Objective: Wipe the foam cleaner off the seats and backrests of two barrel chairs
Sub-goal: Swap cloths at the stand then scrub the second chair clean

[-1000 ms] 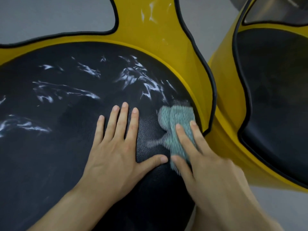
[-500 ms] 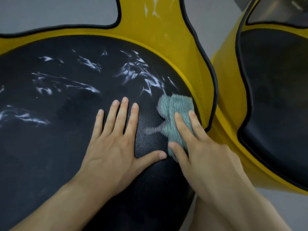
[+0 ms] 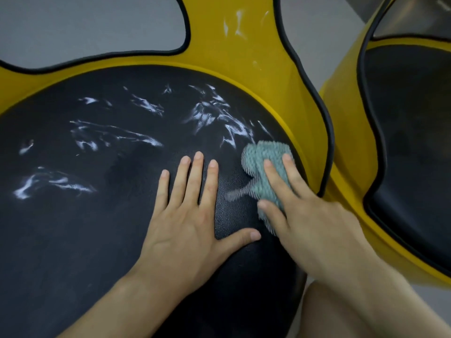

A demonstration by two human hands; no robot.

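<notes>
The right hand [image 3: 314, 223], grip open, presses straight fingers on a teal cloth [image 3: 263, 162] at the black seat's [image 3: 73, 240] right edge. The left hand [image 3: 185, 228] lies flat beside it, open. Foam [image 3: 214, 115] streaks lie beyond. The cloth looks soft and light, best bunched under the fingertips.

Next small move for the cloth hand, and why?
Probably slide the right hand and green cloth forward and left into the nearest foam streaks. The cloth lies under its fingers near the right edge of the seat; the streaks start just beyond it, and the left hand rests flat alongside.
</notes>
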